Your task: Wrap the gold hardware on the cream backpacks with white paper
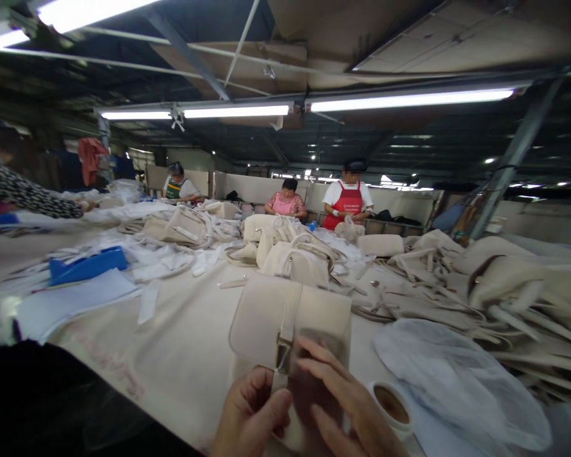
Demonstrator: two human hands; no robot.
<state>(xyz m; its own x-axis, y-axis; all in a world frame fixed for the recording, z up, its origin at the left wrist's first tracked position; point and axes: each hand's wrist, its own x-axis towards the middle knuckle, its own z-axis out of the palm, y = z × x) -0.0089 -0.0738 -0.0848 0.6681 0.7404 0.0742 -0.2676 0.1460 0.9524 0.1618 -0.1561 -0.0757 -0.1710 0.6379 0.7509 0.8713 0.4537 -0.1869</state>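
Observation:
A beige flap bag (261, 308) lies on the table right in front of me, with a strap (292, 311) running down the middle of its flap. A metal buckle (282, 354) sits on that strap near the flap's lower edge. Just below the buckle, my left hand (250, 412) pinches the strap end (280, 381) between thumb and fingers. My right hand (349, 406) hovers over or rests on the bag's right side, its fingers spread and slightly blurred; whether they touch the bag I cannot tell. The bag's lower part is partly hidden by both hands.
Right of my hand stands a white round container (391, 409) with brown inside, beside a clear plastic bag (457, 381). Beige bags (295, 260) are heaped ahead, and more bag pieces (518, 298) at right. A blue tray (88, 265) lies left. Several co-workers (348, 200) are around the table.

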